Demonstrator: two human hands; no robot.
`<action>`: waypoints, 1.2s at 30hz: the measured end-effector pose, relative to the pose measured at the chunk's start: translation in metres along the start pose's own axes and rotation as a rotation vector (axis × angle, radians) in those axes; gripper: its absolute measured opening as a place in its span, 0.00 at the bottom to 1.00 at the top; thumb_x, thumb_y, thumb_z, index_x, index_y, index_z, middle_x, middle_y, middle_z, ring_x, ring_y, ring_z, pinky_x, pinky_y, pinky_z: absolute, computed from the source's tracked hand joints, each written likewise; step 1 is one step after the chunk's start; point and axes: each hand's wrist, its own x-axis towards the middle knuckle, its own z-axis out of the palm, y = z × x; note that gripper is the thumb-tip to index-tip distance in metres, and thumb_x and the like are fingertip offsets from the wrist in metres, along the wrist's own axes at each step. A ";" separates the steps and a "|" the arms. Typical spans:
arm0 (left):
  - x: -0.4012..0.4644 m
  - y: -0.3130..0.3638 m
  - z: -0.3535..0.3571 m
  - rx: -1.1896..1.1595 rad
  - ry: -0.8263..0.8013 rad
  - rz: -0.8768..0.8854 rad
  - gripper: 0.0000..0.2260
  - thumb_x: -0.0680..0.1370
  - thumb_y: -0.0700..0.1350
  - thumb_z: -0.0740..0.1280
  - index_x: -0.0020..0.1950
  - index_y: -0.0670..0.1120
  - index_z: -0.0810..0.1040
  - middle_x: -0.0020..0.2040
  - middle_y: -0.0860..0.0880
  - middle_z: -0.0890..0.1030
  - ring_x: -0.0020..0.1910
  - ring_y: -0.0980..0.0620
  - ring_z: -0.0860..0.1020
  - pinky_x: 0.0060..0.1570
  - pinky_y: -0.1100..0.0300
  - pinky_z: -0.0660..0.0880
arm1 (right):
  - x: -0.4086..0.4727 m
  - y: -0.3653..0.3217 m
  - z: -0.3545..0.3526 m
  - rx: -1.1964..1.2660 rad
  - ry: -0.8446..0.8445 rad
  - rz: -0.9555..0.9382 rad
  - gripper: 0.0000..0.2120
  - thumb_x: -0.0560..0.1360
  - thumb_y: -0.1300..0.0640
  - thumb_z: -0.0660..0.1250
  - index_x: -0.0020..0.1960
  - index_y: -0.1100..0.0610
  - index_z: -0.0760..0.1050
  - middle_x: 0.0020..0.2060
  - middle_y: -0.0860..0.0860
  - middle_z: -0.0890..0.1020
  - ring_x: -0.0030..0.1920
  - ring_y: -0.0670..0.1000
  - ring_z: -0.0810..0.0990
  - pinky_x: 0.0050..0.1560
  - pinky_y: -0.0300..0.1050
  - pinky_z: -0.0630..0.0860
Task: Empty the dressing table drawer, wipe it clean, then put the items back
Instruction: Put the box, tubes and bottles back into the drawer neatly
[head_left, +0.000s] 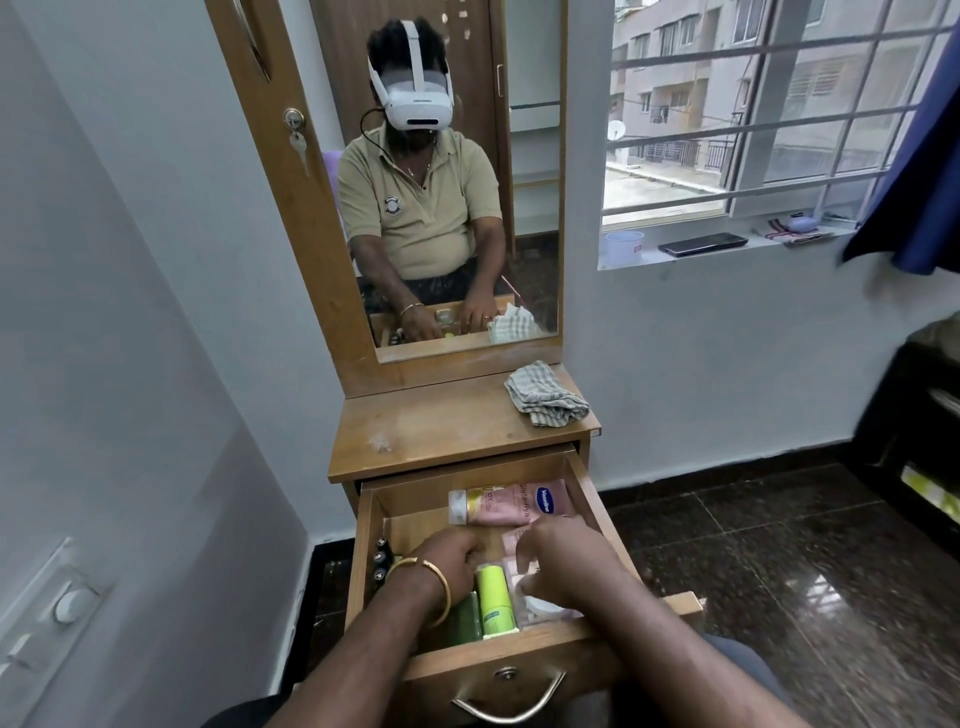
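The wooden drawer (589, 499) of the dressing table stands pulled out in front of me. Inside lie a pink lotion tube (511, 501) at the back, a lime-green bottle (496, 605) near the front, a dark green item (464, 621) beside it, small dark bottles (381, 558) at the left and a white jar (543, 608) at the right. My left hand (449, 561) reaches into the drawer's middle with curled fingers; what it holds is hidden. My right hand (561, 556) is curled over pink packets (514, 540). A checked cloth (545, 395) lies on the tabletop.
A mirror (441, 182) rises behind the tabletop (441, 431) and reflects me. The wall is close on the left. At the right, a window sill (727, 249) carries a phone and a white cup. Dark furniture (914, 441) stands at the far right on glossy dark floor.
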 end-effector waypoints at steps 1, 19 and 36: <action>-0.002 0.000 -0.001 -0.007 0.001 -0.003 0.12 0.79 0.42 0.61 0.60 0.49 0.79 0.59 0.48 0.79 0.56 0.49 0.77 0.55 0.58 0.74 | -0.002 0.001 -0.002 -0.009 -0.023 0.006 0.12 0.73 0.47 0.74 0.54 0.48 0.82 0.56 0.47 0.82 0.57 0.51 0.78 0.57 0.48 0.77; -0.074 -0.002 -0.044 0.080 -0.157 0.180 0.52 0.64 0.61 0.78 0.79 0.60 0.49 0.80 0.55 0.47 0.79 0.50 0.47 0.75 0.46 0.51 | -0.032 0.003 -0.045 0.089 -0.207 -0.015 0.25 0.72 0.43 0.75 0.66 0.49 0.76 0.62 0.46 0.79 0.60 0.49 0.78 0.60 0.44 0.75; -0.052 -0.019 -0.058 0.360 -0.008 0.153 0.62 0.61 0.68 0.75 0.78 0.55 0.35 0.78 0.54 0.30 0.76 0.49 0.29 0.73 0.41 0.36 | -0.025 0.001 -0.066 0.043 -0.145 -0.155 0.44 0.63 0.42 0.81 0.75 0.43 0.65 0.71 0.42 0.71 0.69 0.47 0.70 0.66 0.45 0.70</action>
